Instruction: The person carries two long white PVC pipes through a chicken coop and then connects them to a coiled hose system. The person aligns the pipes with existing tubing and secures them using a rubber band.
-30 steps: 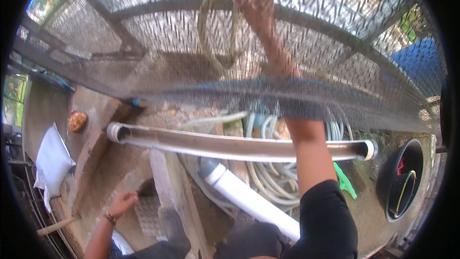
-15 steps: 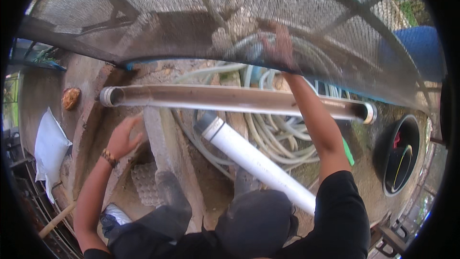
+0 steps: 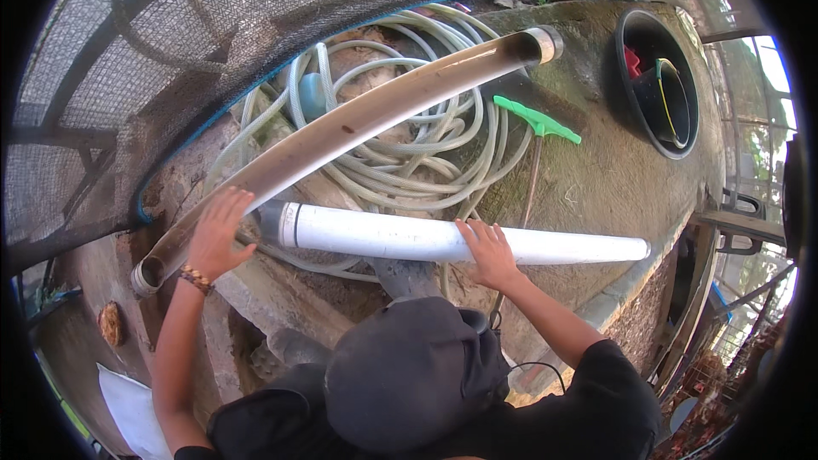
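A: What can't we see?
B: Plenty. A dark rounded shape [image 3: 400,375] covers the near middle of the concrete floor [image 3: 588,196]. The sack [image 3: 128,409] is cut off at the lower left, partly behind the forearm. Under the hose [image 3: 417,202], a blue thing [image 3: 313,95] shows only in part.
A: The hands?
B: Left hand [image 3: 220,234]: open, thumb apart, laid over the trough [image 3: 349,132] near its left end. We cannot tell how firmly it presses. Right hand [image 3: 489,253]: fingers spread over the white pipe [image 3: 383,232]. We cannot tell whether they close around it.
A: Where do the two long pieces lie?
B: The white pipe crosses the near part of the floor, its plain end near the right edge, its dark end beside the trough; contact there unclear to us. The trough slants over the hose toward the floor's far edge.
A: Count?
B: One trough, two end collars. One white pipe. One hose heap, loops too tangled for us to number. One green squeegee [image 3: 535,119]. One black basin [image 3: 643,34] by the far right corner, one red thing [image 3: 631,62] inside.
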A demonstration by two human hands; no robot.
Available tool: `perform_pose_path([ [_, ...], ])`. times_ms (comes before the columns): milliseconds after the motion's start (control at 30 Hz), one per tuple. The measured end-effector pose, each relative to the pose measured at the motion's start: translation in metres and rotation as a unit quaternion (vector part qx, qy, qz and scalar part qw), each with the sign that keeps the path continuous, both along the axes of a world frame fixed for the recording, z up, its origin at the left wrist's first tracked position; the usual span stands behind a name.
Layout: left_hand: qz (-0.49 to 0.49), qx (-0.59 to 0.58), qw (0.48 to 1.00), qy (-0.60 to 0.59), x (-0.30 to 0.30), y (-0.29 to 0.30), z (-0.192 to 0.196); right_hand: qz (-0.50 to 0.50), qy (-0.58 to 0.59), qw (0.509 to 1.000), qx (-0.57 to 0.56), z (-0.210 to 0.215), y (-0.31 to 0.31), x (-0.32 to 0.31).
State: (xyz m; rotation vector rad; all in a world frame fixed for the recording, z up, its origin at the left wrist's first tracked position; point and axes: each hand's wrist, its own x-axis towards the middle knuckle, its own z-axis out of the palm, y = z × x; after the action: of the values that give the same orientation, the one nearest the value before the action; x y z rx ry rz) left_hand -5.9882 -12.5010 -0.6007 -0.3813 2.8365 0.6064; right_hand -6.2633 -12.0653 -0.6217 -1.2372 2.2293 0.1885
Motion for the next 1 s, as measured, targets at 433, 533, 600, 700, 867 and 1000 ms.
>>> perform_pose_path([
  [433,0.055,0.023,0.997,0.039,0.016,0.054,-0.006,-0.003,-0.123,0.992,-0.001,0.011,-0.016,-0.023],
  [533,0.108,0.056,0.991,0.047,0.017,0.055,0.007,0.005,-0.150,0.989,-0.017,0.029,-0.030,-0.026],
  [600,0.115,0.032,0.991,0.062,0.021,0.054,0.015,0.004,-0.149,0.988,-0.027,0.042,-0.040,-0.027],
  [700,0.140,-0.011,0.986,0.089,0.033,0.050,0.021,0.017,-0.131,0.989,-0.068,0.065,-0.056,-0.026],
  [867,0.190,-0.072,0.969,0.142,0.065,0.043,0.022,0.049,-0.074,0.988,-0.126,0.103,-0.085,-0.014],
  [1000,0.205,-0.154,0.952,0.168,0.100,0.042,0.030,0.099,-0.045,0.976,-0.187,0.125,-0.112,-0.005],
])
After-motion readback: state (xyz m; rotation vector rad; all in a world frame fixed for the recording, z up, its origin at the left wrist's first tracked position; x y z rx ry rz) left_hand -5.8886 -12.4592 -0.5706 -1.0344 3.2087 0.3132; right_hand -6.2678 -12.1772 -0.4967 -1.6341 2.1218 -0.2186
